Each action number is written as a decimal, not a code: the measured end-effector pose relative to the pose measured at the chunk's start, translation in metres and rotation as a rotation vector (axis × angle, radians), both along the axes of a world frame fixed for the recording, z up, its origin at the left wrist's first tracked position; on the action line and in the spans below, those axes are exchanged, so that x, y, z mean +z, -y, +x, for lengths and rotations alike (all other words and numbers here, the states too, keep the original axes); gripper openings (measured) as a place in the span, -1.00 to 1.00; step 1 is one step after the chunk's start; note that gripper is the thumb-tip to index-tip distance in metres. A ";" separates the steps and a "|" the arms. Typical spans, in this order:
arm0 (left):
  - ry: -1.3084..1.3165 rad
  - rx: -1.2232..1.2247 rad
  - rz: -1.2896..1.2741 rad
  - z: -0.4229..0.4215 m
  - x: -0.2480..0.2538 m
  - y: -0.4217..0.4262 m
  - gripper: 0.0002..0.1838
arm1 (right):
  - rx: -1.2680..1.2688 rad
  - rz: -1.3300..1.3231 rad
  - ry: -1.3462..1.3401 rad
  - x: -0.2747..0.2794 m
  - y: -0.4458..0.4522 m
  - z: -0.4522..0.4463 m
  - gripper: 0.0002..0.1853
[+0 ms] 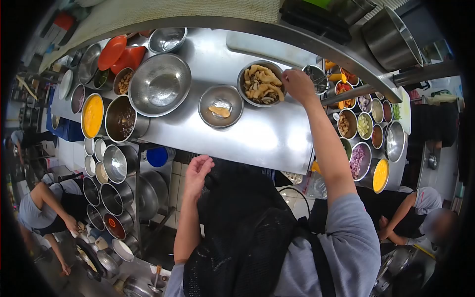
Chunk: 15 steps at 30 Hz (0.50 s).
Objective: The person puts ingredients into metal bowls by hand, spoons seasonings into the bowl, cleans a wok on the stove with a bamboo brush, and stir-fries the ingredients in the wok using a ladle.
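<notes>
My right hand [298, 85] is at the right rim of a metal bowl [261, 84] heaped with pale yellow strips and brown pieces. Its fingers are curled together; whether they pinch the rim or a piece of food is hidden. To the left of that bowl sits a smaller steel bowl [221, 106] with one yellow-orange piece [219, 111] in it. Near my body, just in front of the table's edge, my left hand [199, 171] hangs with loosely closed fingers and nothing visible in them.
A large steel basin [160, 85] and a pot of dark sauce [121, 119] stand left on the steel table [247, 143]. Containers of chopped onion [357, 161] and yellow liquid [380, 175] line the right. Overhead runs a shelf edge [198, 24]. Co-workers [47, 205] are on both sides.
</notes>
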<state>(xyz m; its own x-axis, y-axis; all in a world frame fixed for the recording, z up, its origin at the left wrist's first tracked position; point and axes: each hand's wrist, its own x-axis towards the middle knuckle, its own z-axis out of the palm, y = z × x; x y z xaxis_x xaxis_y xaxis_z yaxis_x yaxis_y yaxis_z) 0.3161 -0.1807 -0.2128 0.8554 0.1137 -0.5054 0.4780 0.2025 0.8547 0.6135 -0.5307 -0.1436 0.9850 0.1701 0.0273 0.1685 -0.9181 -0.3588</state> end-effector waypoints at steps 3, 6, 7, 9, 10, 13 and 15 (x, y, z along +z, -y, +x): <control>0.046 -0.019 0.019 0.006 0.000 0.009 -0.65 | 0.099 -0.310 -0.035 -0.014 -0.007 0.018 -0.80; 0.076 -0.005 0.012 0.013 0.004 0.013 -0.65 | 0.121 -0.385 -0.013 -0.043 -0.011 0.032 -0.73; 0.102 0.008 0.020 0.015 0.005 0.013 -0.65 | 0.101 -0.367 -0.034 -0.040 -0.012 0.031 -0.73; 0.127 0.027 0.030 0.020 0.007 0.011 -0.64 | 0.086 -0.350 -0.054 -0.027 -0.011 0.029 -0.73; 0.127 0.046 0.029 0.022 0.008 0.010 -0.64 | 0.086 -0.320 -0.044 -0.011 -0.011 0.024 -0.72; 0.128 0.062 0.028 0.033 0.010 0.007 -0.61 | 0.071 -0.286 -0.030 0.034 -0.007 0.014 -0.69; 0.128 0.058 0.031 0.045 0.015 0.009 -0.59 | 0.054 -0.281 -0.026 0.060 -0.004 0.006 -0.68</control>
<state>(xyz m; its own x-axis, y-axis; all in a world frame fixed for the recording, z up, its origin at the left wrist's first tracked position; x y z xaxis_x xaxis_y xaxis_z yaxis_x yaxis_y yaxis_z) 0.3611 -0.1893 -0.1980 0.9043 0.1786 -0.3878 0.3527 0.1994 0.9142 0.6195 -0.5264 -0.0837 0.9740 0.2198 -0.0539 0.2141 -0.9721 -0.0962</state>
